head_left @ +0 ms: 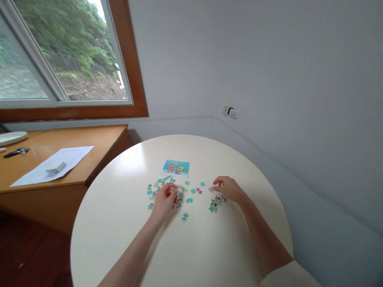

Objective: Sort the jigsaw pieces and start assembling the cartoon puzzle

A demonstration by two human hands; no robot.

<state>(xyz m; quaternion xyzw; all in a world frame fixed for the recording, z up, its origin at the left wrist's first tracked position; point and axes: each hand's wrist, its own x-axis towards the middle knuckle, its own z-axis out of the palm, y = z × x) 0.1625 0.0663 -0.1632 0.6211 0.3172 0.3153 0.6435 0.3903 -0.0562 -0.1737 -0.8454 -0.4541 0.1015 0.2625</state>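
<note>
My left hand (163, 198) is over a loose pile of jigsaw puzzle pieces (178, 200), its fingers curled and thumb drawn in. Whether a piece is between those fingertips is hidden. At the right, my right hand (229, 189) has thumb and fingertips on a pale jigsaw puzzle piece (210, 189), slightly blurred. Just below that hand lies a small cluster of pieces (214, 205). Several turquoise pieces (189, 200) and a pink one (199, 191) lie apart between the hands. A picture card (176, 168) with cartoon figures lies beyond the pile.
The round white table (191, 255) stands near a wall with a socket (233, 113). To the left, a wooden desk (72, 137) bears a paper sheet (74, 153), a small white block (56, 167), a black-handled object (14, 152) and a white round object (12, 138).
</note>
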